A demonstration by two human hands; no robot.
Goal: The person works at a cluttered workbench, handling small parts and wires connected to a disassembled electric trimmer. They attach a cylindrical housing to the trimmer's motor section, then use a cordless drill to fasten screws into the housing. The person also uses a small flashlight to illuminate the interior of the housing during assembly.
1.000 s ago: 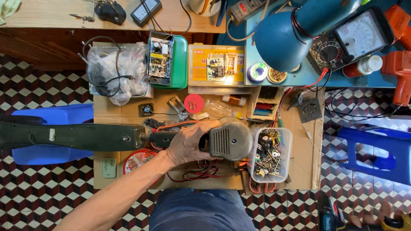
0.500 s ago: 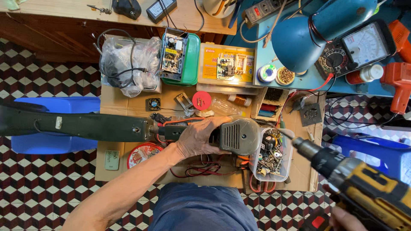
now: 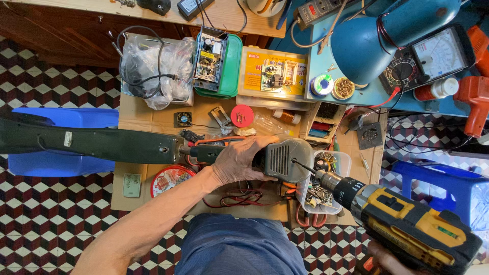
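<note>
My left hand rests flat on a long dark green power tool, gripping it where the shaft meets its grey vented motor housing. My right hand, mostly hidden at the bottom edge, holds a yellow and black cordless drill. The drill's bit touches the right side of the grey housing. The tool lies across a small low cardboard-topped table.
A clear box of small parts sits under the drill's chuck. Circuit boards, a green box, a bag of cables, a red round tin, a blue lamp, a multimeter and blue stools surround the table.
The drill came in from the lower right and its bit now meets the grey housing. My left hand stays on the tool.
</note>
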